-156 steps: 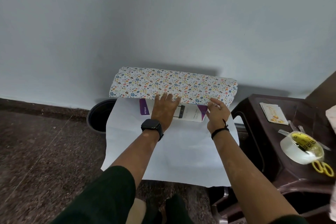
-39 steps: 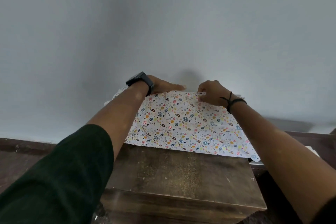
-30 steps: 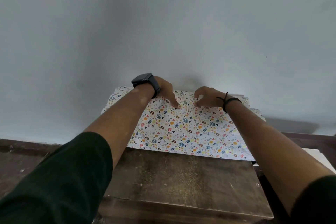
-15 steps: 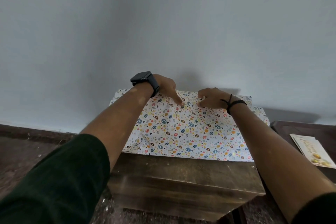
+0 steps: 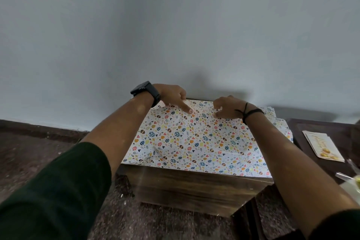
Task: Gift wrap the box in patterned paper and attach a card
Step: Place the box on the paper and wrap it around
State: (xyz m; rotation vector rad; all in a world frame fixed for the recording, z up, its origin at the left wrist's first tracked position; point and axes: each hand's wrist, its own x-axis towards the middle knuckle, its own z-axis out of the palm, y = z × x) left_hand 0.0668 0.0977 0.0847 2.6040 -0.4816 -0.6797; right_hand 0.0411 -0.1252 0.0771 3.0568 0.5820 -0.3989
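Patterned paper (image 5: 196,142), white with small coloured eggs, hearts and leaves, lies printed side up across a dark wooden tabletop (image 5: 194,187) that stands close to a pale grey wall (image 5: 175,25). Sheet covers most of the top; its near edge stops short of the tabletop's front edge, leaving a bare strip of wood. Far edge of the sheet rises slightly, probably over the box beneath it; the box itself is not visible.

Left hand (image 5: 173,96): reaches to the far edge of the paper, index finger extended and pressing down on the sheet, other fingers curled under. Grip is not closed on anything; contact is fingertip only. Black watch (image 5: 146,91) on that wrist, dark green sleeve (image 5: 58,191) on the forearm.

Right hand (image 5: 228,107): also at the far edge, just beside the left, fingers curled with the tips against the paper. Whether they pinch a fold of it or only press on it cannot be told from this angle. Black cord bracelet (image 5: 250,112) on that wrist.

Card (image 5: 323,146), pale with yellow print, lies flat on a second dark tabletop (image 5: 311,128) to the right, well apart from both hands. Some clear and yellow items sit at the right frame edge, too cropped to identify. Floor (image 5: 29,152) is dark and speckled.
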